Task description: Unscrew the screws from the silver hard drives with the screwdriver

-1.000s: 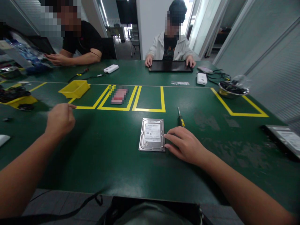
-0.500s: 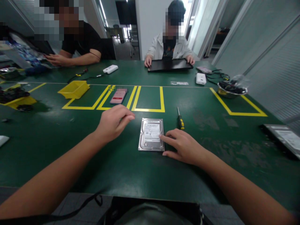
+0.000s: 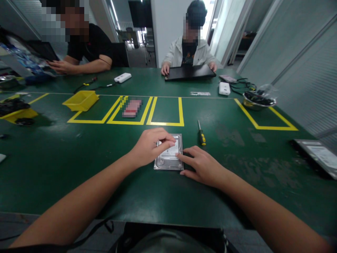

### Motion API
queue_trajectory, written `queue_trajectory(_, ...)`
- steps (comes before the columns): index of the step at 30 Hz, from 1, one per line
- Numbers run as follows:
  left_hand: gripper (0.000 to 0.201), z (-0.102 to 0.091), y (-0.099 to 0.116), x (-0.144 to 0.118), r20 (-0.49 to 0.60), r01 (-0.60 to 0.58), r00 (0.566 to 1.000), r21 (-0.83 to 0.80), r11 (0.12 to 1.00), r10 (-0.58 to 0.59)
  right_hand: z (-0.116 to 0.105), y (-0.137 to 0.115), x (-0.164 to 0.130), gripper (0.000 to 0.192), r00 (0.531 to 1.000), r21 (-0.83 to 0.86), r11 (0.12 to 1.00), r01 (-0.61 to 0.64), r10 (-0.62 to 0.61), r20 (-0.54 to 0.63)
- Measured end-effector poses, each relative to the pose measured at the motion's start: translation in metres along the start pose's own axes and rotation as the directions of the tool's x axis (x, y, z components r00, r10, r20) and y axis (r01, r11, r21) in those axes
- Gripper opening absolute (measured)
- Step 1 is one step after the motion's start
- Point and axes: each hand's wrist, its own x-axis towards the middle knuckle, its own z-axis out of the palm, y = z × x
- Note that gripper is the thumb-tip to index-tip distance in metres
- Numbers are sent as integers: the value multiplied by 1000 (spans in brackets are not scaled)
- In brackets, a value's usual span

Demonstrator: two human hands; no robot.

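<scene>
1. Change since the earlier frames: left hand brought in from the far left of the table and now laid over the upper left part of the hard drive; right hand shifted only slightly at the drive's right edge.
2. Grip, left: fingers curled over the top face near the far left corner, touching the casing; no closed hold visible.
3. Grip, right: hand spread flat, index fingertip pressed on the right edge near the near corner; nothing clasped.
4. Location of drive: flat on the table, label up, between both hands, just short of the yellow taped boxes.
5. Step judged in hand: steadying and squaring the drive before work on it.
6. Next move calls for one hand holding the casing firm while the other takes the screwdriver, lying just beside the drive to its right, untouched.
7. Surroundings: yellow bin well apart on the left; two other people seated at the far side.
</scene>
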Motion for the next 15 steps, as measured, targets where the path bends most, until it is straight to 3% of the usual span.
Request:
queue_trajectory(6,20,7,-1,-3,31,-4,1000,6,1000,4,0,1,1,53,999,23,1000,-9,8,35)
queue_trajectory(15,20,5,9,-2,66,38,998,-215,976,-24,-1,1,0,54,999,40,999,-14,13,47)
